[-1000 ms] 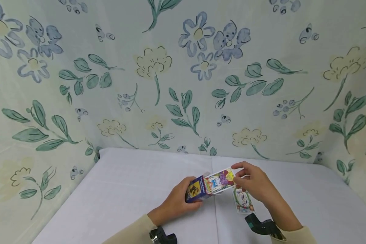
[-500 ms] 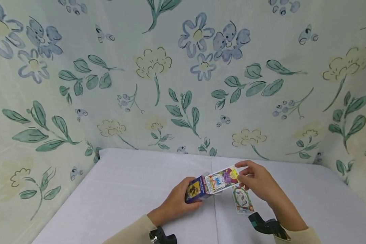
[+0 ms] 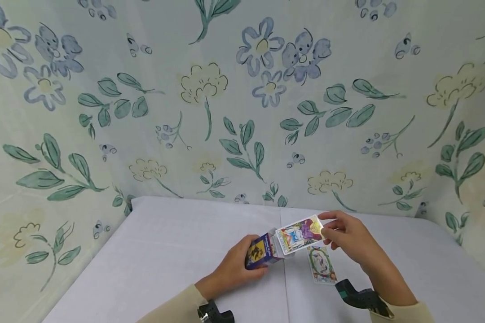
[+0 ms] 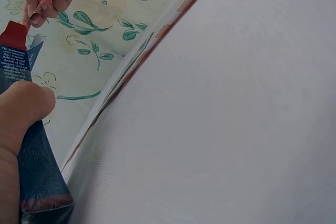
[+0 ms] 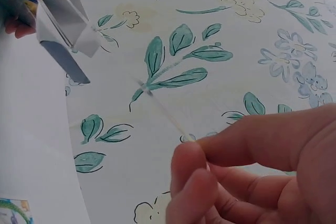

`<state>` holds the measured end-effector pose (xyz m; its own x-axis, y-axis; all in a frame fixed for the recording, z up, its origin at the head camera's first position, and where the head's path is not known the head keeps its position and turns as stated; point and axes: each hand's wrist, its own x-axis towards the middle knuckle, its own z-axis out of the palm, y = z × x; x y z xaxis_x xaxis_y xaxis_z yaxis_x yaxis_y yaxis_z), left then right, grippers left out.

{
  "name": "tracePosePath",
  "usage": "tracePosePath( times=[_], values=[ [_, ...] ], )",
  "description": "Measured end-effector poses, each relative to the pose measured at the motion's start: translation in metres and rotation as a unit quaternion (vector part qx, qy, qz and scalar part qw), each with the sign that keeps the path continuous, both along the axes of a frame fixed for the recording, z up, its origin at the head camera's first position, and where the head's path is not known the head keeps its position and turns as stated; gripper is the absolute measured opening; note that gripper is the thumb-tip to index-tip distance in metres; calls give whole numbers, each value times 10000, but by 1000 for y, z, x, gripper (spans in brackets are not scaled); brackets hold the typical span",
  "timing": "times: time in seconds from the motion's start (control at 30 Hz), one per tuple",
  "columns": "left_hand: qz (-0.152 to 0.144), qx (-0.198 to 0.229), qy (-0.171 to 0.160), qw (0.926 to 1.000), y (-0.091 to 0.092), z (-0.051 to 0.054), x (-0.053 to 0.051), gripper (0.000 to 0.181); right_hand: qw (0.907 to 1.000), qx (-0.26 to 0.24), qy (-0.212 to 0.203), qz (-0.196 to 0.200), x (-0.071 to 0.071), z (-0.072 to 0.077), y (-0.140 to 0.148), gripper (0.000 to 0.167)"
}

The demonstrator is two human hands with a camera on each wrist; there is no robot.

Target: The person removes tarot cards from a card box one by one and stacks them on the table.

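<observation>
The left hand (image 3: 236, 261) grips a dark blue card box (image 3: 259, 252), its thumb along one side in the left wrist view. At the box's opened end, a colourful card (image 3: 300, 234) is pinched at its far edge by the right hand (image 3: 349, 235). In the right wrist view that card (image 5: 167, 113) shows edge-on between thumb and fingers, apart from the box (image 5: 65, 22) with its flaps out. Another card (image 3: 322, 265) with a green oval border lies on the white cloth below the right hand.
White cloth covers the table (image 3: 178, 237). Behind it rises a floral fabric backdrop (image 3: 210, 134). Black wrist cameras are strapped at the left wrist (image 3: 216, 312) and right wrist (image 3: 359, 298).
The right hand has moved right and slightly up, drawing the card out of the box. More of the card on the cloth is uncovered. The left hand and box have hardly moved.
</observation>
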<state>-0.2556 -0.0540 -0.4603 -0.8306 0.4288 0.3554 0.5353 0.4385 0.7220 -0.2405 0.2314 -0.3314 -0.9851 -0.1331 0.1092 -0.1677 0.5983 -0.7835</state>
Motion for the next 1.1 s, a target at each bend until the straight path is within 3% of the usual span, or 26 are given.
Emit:
tracePosePath(
  times=[0.5, 1.1],
  values=[
    [57, -27, 18, 10000, 0, -3, -1, 70, 9987, -121, -266, -427, -1, 1, 4, 32],
    [97, -70, 115, 9999, 0, -4, 0, 69, 9983, -193, -285, -461, 1, 4, 8, 34]
  ],
)
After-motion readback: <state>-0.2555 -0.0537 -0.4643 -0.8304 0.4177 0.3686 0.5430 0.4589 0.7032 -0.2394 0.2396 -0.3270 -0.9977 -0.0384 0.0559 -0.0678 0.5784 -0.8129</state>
